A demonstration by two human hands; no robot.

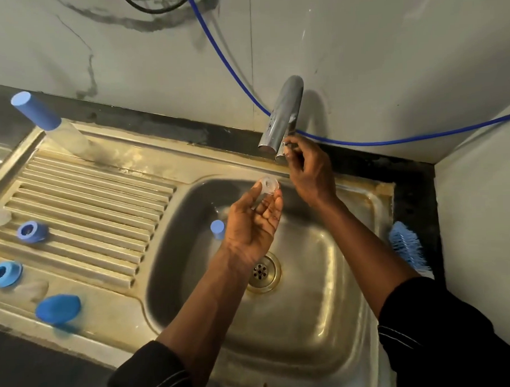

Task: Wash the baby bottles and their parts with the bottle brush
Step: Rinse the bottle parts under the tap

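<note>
My left hand (253,222) is over the sink basin (325,292) and holds a clear silicone teat (266,188) between thumb and fingers. A blue-ended piece (218,229) shows just behind that hand; what it belongs to is hidden. My right hand (308,167) reaches up to the chrome tap (282,116) and its fingers pinch the small tap lever (281,149). The blue bottle brush (408,249) lies on the sink's right rim. A bottle with a blue cap (44,120) stands at the back of the drainboard.
On the ribbed drainboard (96,206) lie two blue collar rings (32,231) (4,274) and a blue cap (58,308), all blurred. A drain (261,272) sits in the basin's middle. A blue hose (391,140) runs along the wall behind the tap.
</note>
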